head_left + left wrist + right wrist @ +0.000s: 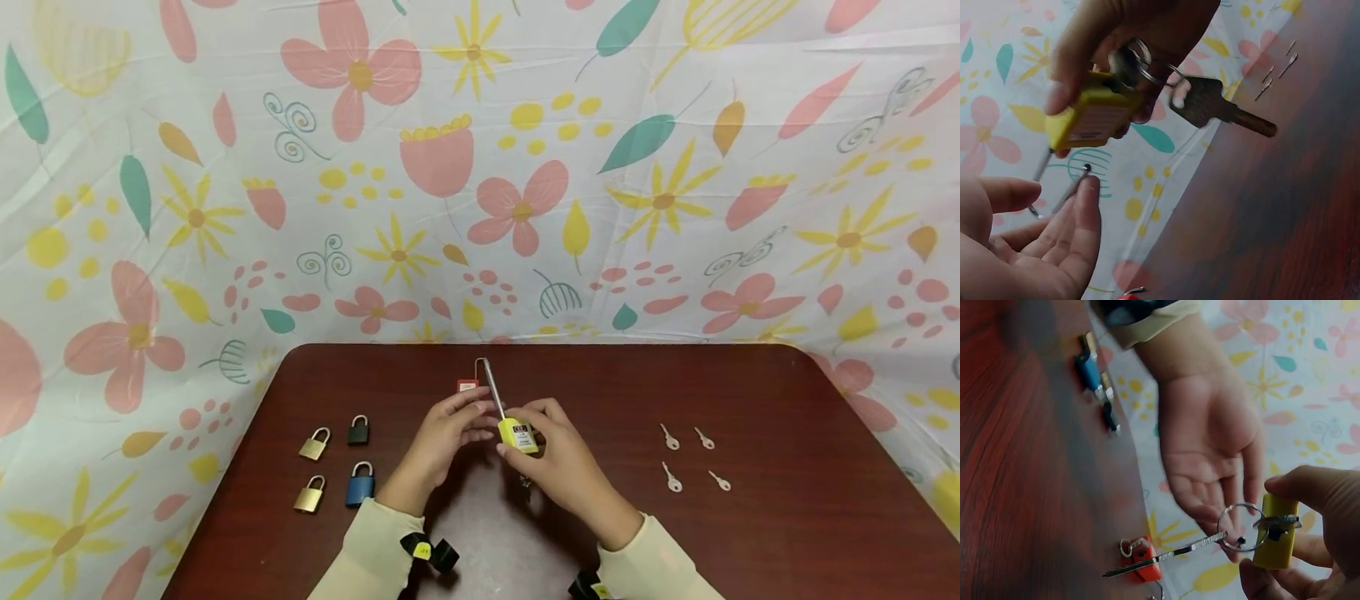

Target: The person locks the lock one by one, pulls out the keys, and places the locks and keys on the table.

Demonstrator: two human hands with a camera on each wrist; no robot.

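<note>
My right hand (566, 467) grips a yellow padlock (519, 437) by the sides of its body, thumb against fingers. Its long metal shackle (492, 385) points away, and the free end stands outside the body in the left wrist view. One key sits in the bottom of the lock, and a second key (1200, 103) dangles from the key ring (1242, 505). Close by the shackle is my left hand (441, 437), fingers extended and palm turned inward. Its thumb and fingertips lie around the shackle; whether they touch it I cannot tell.
A red padlock (467, 386) lies beyond the left hand. On the left stand two brass padlocks (313, 447), a black padlock (358, 431) and a blue padlock (359, 488). Several loose keys (672, 478) lie to the right. Patterned cloth (525, 167) hangs behind the table (787, 542).
</note>
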